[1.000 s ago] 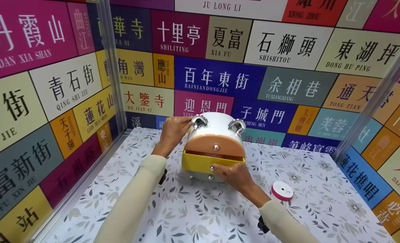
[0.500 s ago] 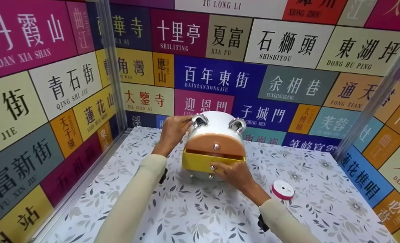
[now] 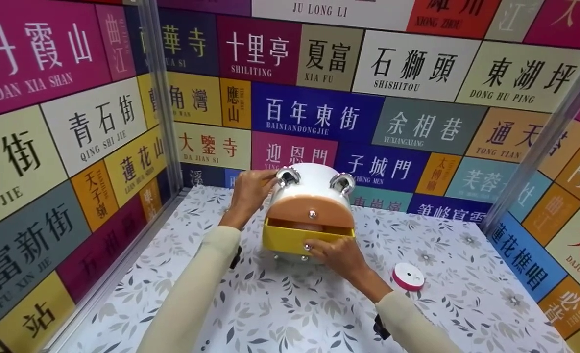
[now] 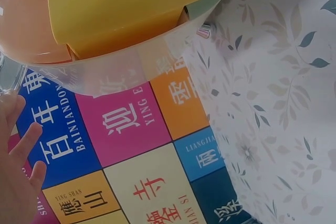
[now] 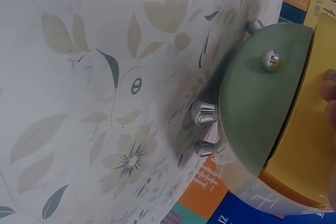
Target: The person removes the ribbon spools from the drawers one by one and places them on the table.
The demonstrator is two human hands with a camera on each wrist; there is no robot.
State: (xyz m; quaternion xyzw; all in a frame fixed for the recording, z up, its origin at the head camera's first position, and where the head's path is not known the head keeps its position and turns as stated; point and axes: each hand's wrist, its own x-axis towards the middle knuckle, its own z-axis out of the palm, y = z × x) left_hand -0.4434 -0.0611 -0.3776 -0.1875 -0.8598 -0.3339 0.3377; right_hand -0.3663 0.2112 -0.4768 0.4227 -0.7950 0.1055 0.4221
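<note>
A small rounded white drawer box with silver ring-shaped ears stands on the table. Its orange top drawer is closed, while the yellow middle drawer sticks partly out. Below is a green bottom drawer, closed, with a silver knob. My left hand holds the left silver ear with its fingertips; in the left wrist view its other fingers are spread beside the box. With thumb and index finger, my right hand pinches the knob of the yellow drawer. The drawer's inside is mostly hidden.
A white and pink ribbon spool lies on the table to the right of the box. The table wears a leaf-patterned cover. Walls of colourful name signs close in the back and both sides.
The yellow drawer has come slightly further out toward me, with the right hand on its knob. The left hand stays at the ear.
</note>
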